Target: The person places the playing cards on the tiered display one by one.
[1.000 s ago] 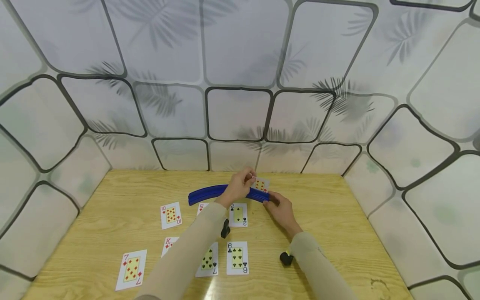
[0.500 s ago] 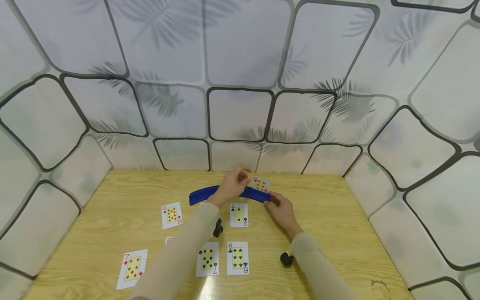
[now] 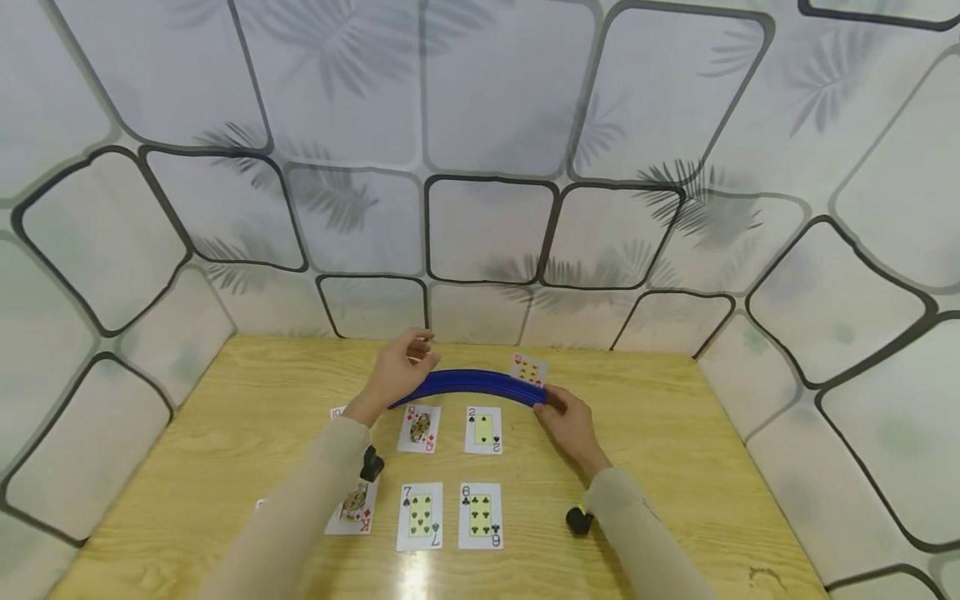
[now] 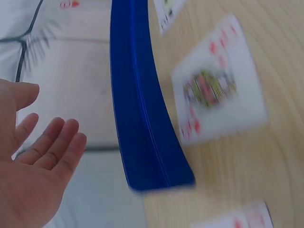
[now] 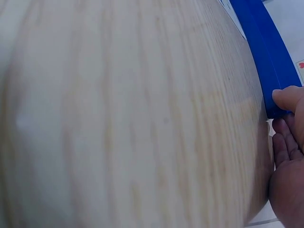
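A curved blue card holder lies near the back of the table. One red-suited playing card stands upright in its right part. My right hand grips the holder's right end, thumb in front and fingers behind, as the right wrist view shows of the blue holder. Over the holder's left end my left hand hangs with nothing in it; its fingers look loosely bent in the left wrist view. Just in front of the holder lie a red queen and a two of spades.
Closer to me on the wooden table lie a seven of spades, a six of clubs and a red king. My left arm partly covers the king and a ten. A patterned wall rises behind.
My left hand has moved left along the holder, away from the upright card, uncovering the queen. My right hand stays on the holder's right end.
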